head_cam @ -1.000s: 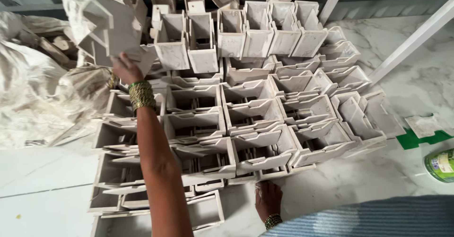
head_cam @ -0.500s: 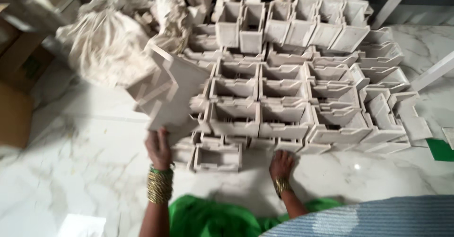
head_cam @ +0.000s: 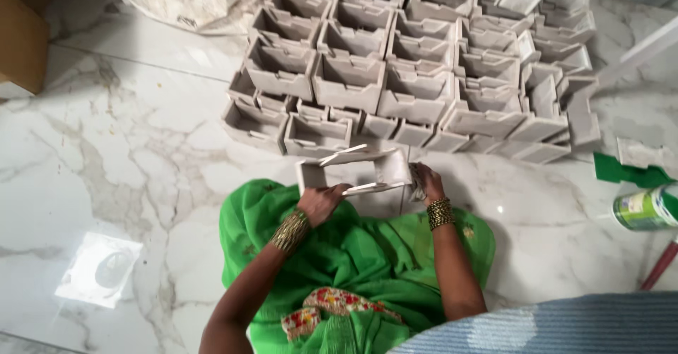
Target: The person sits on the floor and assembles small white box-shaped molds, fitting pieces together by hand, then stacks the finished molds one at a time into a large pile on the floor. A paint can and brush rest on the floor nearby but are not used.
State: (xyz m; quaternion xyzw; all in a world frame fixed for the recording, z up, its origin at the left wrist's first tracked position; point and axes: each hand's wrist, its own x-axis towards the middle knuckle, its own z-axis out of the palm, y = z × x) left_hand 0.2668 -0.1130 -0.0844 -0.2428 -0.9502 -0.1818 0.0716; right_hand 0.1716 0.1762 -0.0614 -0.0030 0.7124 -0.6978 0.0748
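Head view, left hand (head_cam: 323,203) and right hand (head_cam: 426,182) seemingly grasping grey box (head_cam: 357,170), bare floor (head_cam: 127,170) leftward.

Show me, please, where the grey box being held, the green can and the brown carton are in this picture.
grey box (head_cam: 367,167): head view, on its back wall between the two hands.
green can (head_cam: 644,209): head view, on its side wall at the right edge.
brown carton (head_cam: 21,43): head view, on its side face, top left.
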